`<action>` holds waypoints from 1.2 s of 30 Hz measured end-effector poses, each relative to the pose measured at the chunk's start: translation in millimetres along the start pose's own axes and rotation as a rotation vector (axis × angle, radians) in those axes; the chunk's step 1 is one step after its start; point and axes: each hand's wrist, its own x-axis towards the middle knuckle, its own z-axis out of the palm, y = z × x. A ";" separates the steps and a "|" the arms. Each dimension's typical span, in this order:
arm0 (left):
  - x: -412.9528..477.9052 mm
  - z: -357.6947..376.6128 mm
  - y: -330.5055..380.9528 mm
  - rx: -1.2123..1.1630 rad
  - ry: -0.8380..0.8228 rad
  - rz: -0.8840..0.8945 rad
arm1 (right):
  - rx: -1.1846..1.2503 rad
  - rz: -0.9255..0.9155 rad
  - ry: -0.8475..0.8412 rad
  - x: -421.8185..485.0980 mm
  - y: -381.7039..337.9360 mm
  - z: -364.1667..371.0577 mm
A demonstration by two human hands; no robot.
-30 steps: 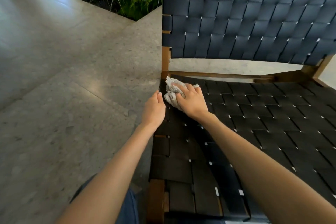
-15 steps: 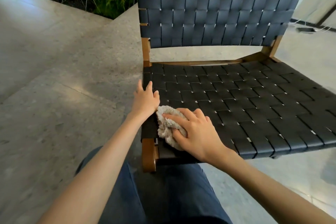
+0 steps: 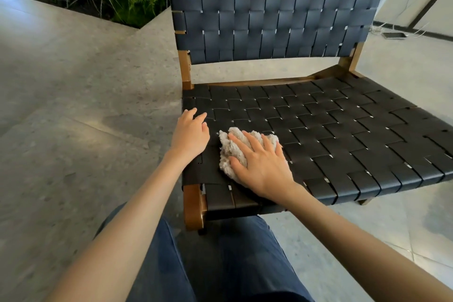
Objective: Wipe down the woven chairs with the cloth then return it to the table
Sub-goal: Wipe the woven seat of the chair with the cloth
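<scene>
Pressed the cloth [image 3: 230,151] under a flat, spread right hand [image 3: 259,167] mid-frame, braced the woven chair [image 3: 343,135] with an empty, relaxed left hand [image 3: 190,136] (risked snagging loops in weave gaps).

Fluffy cloth [image 3: 234,152]; matt woven chair [image 3: 343,130], glossy wood.

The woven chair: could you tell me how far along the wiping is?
Done: nothing visibly finished. In hand: the right hand presses the cloth on the seat near its front left corner; the left hand rests beside it. Left, seemingly: the backrest, then the cloth back to a table, unseen.
</scene>
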 end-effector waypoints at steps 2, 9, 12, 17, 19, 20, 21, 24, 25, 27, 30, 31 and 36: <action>1.5 -0.4 -2.0 -0.045 -0.010 -0.012 | 0.014 -0.015 0.028 18.9 2.5 5.9; 24.1 6.3 -3.2 0.150 -0.042 -0.030 | 0.051 0.007 0.116 95.4 8.0 20.8; 41.1 11.5 -7.7 0.194 -0.049 -0.048 | 0.050 0.011 0.136 136.0 10.0 25.2; 63.3 16.5 -13.6 0.287 -0.041 -0.044 | 0.055 -0.011 0.175 201.3 10.9 25.1; 69.9 18.7 -14.2 0.345 -0.034 -0.036 | 0.059 -0.037 0.201 224.0 12.0 25.6; 72.0 20.2 -13.6 0.370 -0.031 -0.037 | 0.064 -0.050 0.210 234.1 13.4 26.1; 73.4 22.1 -12.7 0.392 -0.025 -0.042 | 0.067 -0.060 0.218 243.4 14.7 26.8; 77.2 27.6 -11.1 0.443 -0.002 -0.048 | 0.057 -0.063 0.234 267.3 17.3 27.7; 78.5 28.5 -11.3 0.449 -0.001 -0.050 | 0.055 -0.061 0.232 273.6 18.0 27.4; 79.9 29.8 -12.3 0.459 -0.005 -0.051 | 0.057 -0.056 0.232 281.6 20.2 26.2; 79.4 31.3 -13.0 0.466 -0.001 -0.051 | 0.050 -0.020 0.257 283.4 25.0 24.1; 79.3 31.5 -12.4 0.469 -0.002 -0.050 | 0.038 0.008 0.259 283.0 25.6 23.4; 78.2 28.9 -10.0 0.462 -0.005 -0.051 | 0.073 0.070 0.244 272.5 23.4 19.3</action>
